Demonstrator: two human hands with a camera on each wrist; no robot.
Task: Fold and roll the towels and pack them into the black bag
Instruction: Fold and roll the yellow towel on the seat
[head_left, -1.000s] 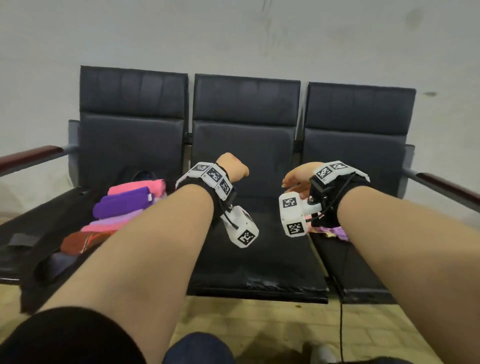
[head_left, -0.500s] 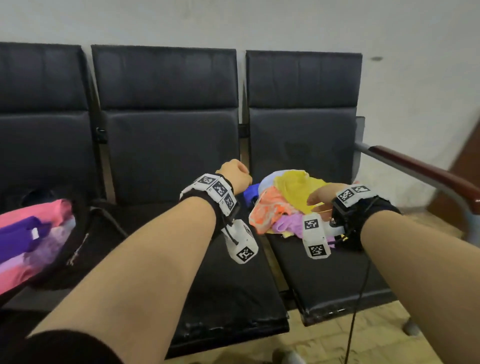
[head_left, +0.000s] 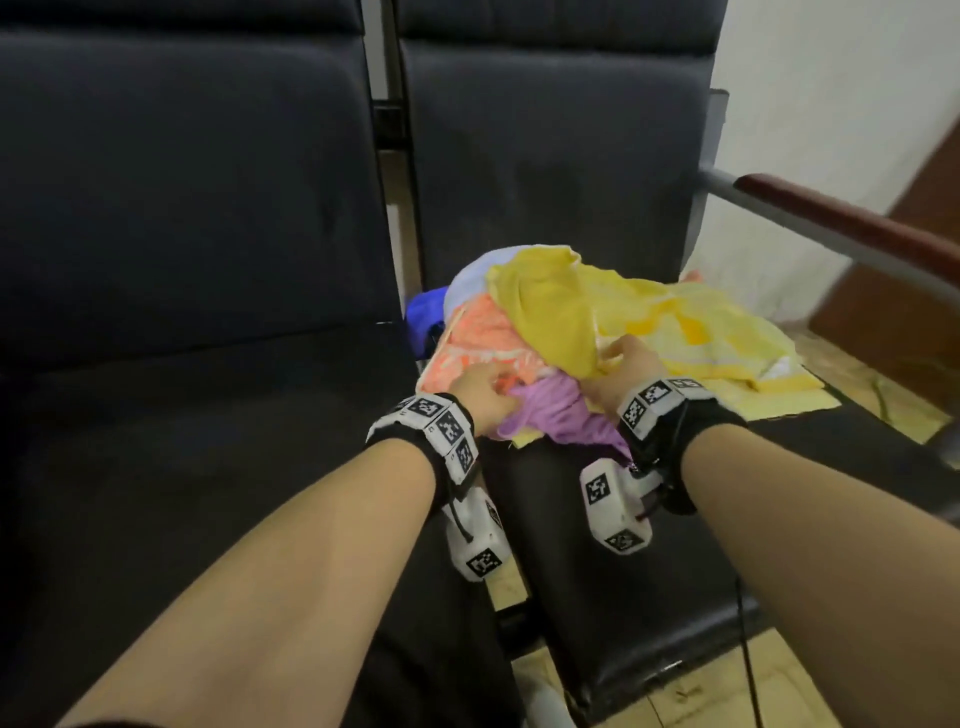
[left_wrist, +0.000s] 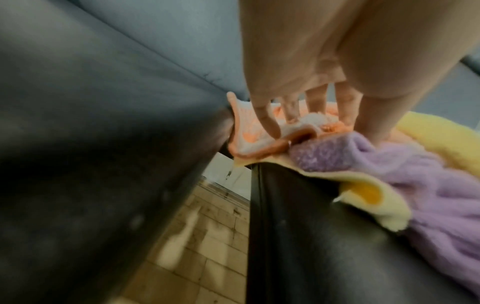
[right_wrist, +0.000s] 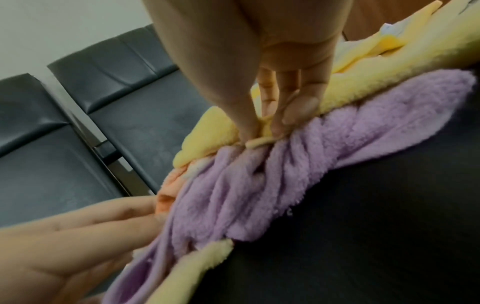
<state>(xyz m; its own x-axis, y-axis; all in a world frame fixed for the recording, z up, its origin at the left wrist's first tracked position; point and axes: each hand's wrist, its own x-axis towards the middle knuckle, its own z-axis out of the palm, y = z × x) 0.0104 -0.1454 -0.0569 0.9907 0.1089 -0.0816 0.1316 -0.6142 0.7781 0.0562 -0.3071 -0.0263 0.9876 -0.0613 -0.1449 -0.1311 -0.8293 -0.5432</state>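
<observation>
Both my hands are in the heap of loose towels on the right-hand seat.

My left hand (head_left: 480, 395) reaches into the near left edge of the heap, fingers (left_wrist: 267, 121) spread and pressing down on the orange-and-white towel (head_left: 478, 338); nothing is closed in that grip. Just beside it lies the purple towel (head_left: 556, 415), bunched at the front of the pile and touching the black seat (head_left: 597, 571). My right hand (head_left: 626, 371) sits on the far side of the purple towel, thumb and fingertips (right_wrist: 298, 111) pinching a fold of the yellow towel (head_left: 649, 317), which drapes over the top and spreads right toward the wooden armrest (head_left: 852, 228). A blue cloth (head_left: 423, 317) peeks out behind the pile's left edge. The black bag is out of view.
</observation>
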